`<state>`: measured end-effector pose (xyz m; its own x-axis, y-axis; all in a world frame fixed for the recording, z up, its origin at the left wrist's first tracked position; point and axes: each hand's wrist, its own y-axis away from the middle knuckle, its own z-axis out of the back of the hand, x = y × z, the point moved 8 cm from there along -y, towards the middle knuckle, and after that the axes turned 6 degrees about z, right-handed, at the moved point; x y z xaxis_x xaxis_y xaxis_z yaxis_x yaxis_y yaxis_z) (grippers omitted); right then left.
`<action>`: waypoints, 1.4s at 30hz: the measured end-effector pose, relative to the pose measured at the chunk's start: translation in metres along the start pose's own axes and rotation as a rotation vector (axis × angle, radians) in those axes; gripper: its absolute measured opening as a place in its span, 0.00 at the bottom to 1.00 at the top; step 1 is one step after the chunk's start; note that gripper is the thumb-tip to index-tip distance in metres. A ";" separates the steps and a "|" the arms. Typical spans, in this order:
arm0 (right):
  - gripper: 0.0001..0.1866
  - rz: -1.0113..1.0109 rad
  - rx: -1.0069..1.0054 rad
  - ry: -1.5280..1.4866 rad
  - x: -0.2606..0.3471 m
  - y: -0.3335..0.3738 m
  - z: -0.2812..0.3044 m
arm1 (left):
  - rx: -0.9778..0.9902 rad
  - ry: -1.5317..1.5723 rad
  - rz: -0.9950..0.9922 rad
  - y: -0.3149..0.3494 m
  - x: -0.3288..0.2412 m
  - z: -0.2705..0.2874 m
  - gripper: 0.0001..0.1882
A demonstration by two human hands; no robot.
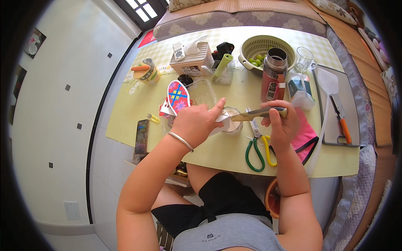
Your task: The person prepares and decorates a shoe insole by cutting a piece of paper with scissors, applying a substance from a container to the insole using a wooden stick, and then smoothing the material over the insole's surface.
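Note:
My left hand (194, 123), with a silver bangle at its wrist, grips a small white carton (224, 122) over the near middle of the table, its index finger stretched out. My right hand (282, 123) is closed round the grey and yellowish handle of a knife (266, 113). The knife points left, its tip at the carton's edge; whether it has cut in is too small to tell. Just behind and below them stands a clear cup (234, 127) with something pale in it, partly hidden. Scissors (257, 146) with green and yellow handles lie below the knife.
A dark red thermos (274, 77), a strainer basin (247, 42) with green fruit and a glass mug (303, 58) stand behind. A cutting board (335, 117) with an orange-handled knife (341, 119) lies right. A patterned insole (179, 97), phone (141, 136) and tissue box (190, 58) are left.

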<state>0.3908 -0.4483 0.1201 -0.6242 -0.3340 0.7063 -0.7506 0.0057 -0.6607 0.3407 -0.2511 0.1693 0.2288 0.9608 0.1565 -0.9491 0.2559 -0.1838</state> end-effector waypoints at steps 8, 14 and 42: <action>0.08 0.034 -0.026 0.003 0.003 -0.001 0.005 | -0.049 0.028 -0.017 0.003 0.003 0.002 0.34; 0.08 0.070 -0.044 -0.013 0.006 -0.002 0.010 | -0.067 0.067 -0.003 0.008 0.006 0.000 0.35; 0.08 0.093 -0.124 0.015 0.013 0.000 0.018 | -0.121 0.202 0.058 0.013 0.018 -0.003 0.22</action>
<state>0.3867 -0.4690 0.1247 -0.6946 -0.3123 0.6480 -0.7099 0.1523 -0.6876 0.3333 -0.2306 0.1670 0.2253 0.9729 -0.0523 -0.9317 0.1994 -0.3035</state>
